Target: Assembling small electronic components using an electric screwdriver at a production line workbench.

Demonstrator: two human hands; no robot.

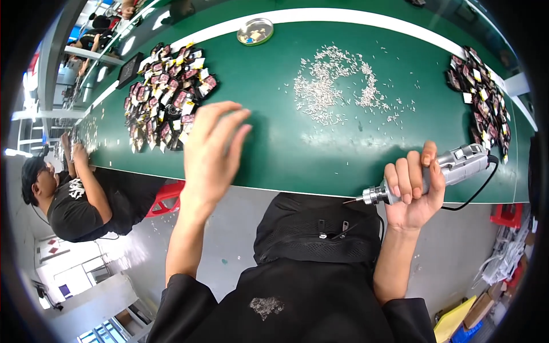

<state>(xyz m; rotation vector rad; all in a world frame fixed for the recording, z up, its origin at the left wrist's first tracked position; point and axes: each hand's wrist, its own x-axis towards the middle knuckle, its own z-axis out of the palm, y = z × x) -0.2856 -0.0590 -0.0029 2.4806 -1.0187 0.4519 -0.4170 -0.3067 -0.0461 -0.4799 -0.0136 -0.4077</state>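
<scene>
Gripping the grey electric screwdriver (440,171) in my right hand (413,194), I am holding it at the near edge of the green tabletop (286,148), fingers (407,177) clenched around its body. My left hand (210,154) is hovering with fingers released, just beside the pile of small parts (166,97).

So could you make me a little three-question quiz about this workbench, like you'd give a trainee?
1. True or false: the right hand holds a powered screwdriver with its tip pointing toward the person's left.
2. What does the left hand hold? A) a small part B) nothing, fingers spread C) the metal dish
3. Fill in: the scatter of small pale screws lies on the ______ table, between two piles of small dark parts.

Key: 1 true; 2 B; 3 green.
</scene>
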